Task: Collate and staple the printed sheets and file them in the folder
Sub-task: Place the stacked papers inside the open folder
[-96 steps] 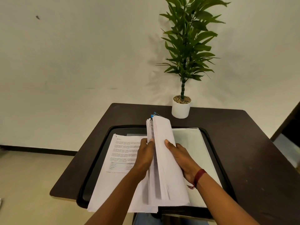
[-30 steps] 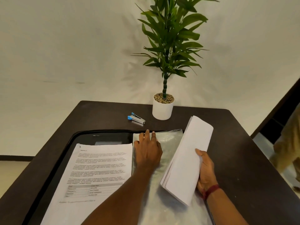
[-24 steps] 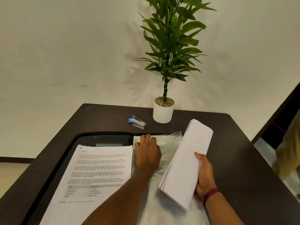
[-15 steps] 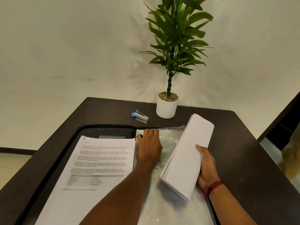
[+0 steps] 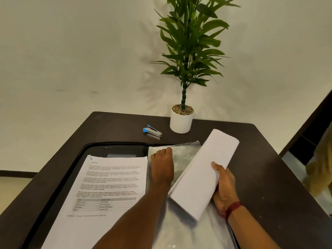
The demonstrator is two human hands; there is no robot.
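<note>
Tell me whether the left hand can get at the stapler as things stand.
Probably yes: the stapler lies just beyond the left hand, nothing between, once it lets go of the folder.

The left hand (image 5: pixel 162 166) curls its fingers (image 5: pixel 164 152) at the far edge of the clear folder (image 5: pixel 186 156). The tips are out of sight, so whether they pinch the plastic cannot be told. The right hand (image 5: pixel 224 190) has its fingers hidden under the stack of sheets (image 5: pixel 203 173); only the thumb shows. Left of the left fingers, the printed sheet (image 5: pixel 107 186) carries text too small to read, and the bottom edge cuts off its near end. Beyond the fingers, the potted plant (image 5: pixel 190 51) loses its top.
</note>
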